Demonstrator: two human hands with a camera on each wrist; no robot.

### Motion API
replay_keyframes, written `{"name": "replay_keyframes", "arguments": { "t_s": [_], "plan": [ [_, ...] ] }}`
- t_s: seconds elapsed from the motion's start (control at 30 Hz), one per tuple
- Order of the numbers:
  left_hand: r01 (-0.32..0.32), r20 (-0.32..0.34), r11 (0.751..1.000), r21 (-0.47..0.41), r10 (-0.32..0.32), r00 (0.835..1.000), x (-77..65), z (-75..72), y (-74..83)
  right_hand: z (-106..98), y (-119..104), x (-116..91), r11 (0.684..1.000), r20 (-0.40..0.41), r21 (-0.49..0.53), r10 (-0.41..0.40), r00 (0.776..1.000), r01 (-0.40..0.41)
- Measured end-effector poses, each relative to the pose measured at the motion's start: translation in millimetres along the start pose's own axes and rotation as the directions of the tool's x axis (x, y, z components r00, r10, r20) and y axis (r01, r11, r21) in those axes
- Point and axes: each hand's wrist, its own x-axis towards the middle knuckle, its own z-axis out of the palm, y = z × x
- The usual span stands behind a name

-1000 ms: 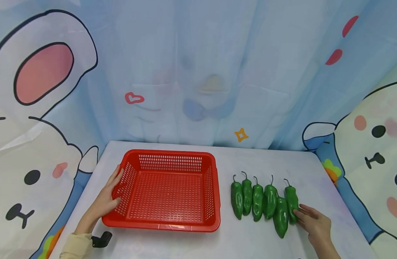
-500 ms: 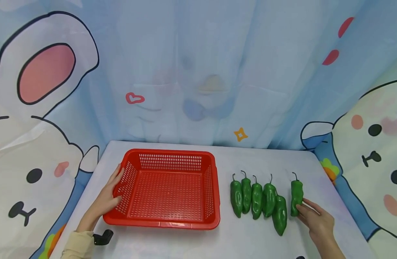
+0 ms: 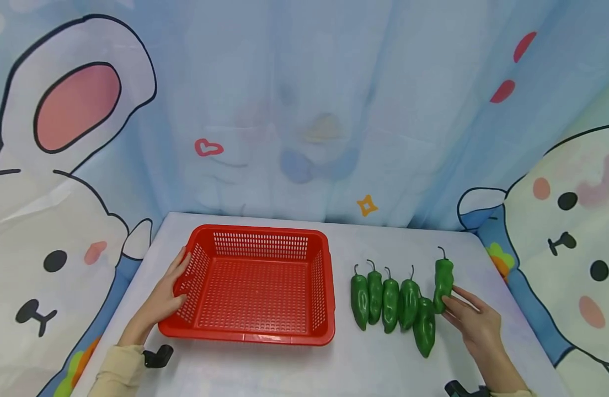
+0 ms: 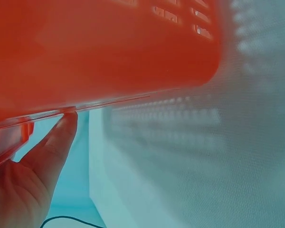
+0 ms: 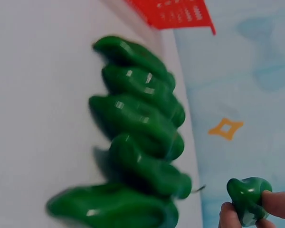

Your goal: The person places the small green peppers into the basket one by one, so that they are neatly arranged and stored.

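Note:
My left hand holds the left rim of a red plastic basket, its thumb over the edge. In the left wrist view, a finger touches the rim of the basket from outside. My right hand pinches a green chili pepper between thumb and fingers, stem up, off the table. The right wrist view shows this pepper end-on in the fingers. To its left, several other green peppers lie in a row, the nearest pepper a little lower than the others.
A white table bears everything, with a blue cartoon-print curtain behind it and at both sides. Black wrist-worn devices show by the left wrist and the right wrist.
The right hand has taken the rightmost pepper away from the row, first to the right, then up and slightly back left. The left hand stays on the basket.

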Motion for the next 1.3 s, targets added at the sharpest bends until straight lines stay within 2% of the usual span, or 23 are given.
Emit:
{"name": "replay_keyframes", "arguments": {
  "t_s": [0.17,0.4,0.6,0.77,0.93,1.1,1.3],
  "plan": [
    [0.015,0.011,1.000,-0.001,-0.015,1.000,0.5,0.3,1.0,12,-11,-9,1.000,0.045,0.019,-0.007,0.999,0.006],
    [0.024,0.012,1.000,-0.018,-0.024,1.000,0.0,1.8,0.4,28,-20,-23,0.994,0.116,0.071,-0.086,0.989,0.078],
    [0.034,0.012,0.999,-0.021,-0.033,0.999,-0.2,0.6,-0.1,45,-25,-34,0.993,0.176,0.080,-0.102,0.979,0.089],
    [0.039,0.015,0.999,-0.027,-0.039,0.999,0.2,0.5,-1.0,66,-32,-43,0.988,0.250,0.098,-0.139,0.958,0.118],
    [0.034,0.017,0.999,-0.026,-0.033,0.999,0.4,1.8,-2.6,91,-36,-51,0.985,0.271,0.089,-0.166,0.948,0.147],
    [0.042,0.024,0.999,-0.034,-0.042,0.999,2.1,2.3,-3.0,114,-40,-58,0.987,0.291,0.104,-0.146,0.946,0.120],
    [0.044,0.026,0.999,-0.031,-0.043,0.999,2.3,1.8,-3.4,140,-43,-68,0.985,0.360,0.123,-0.158,0.919,0.122]
  ]
}}
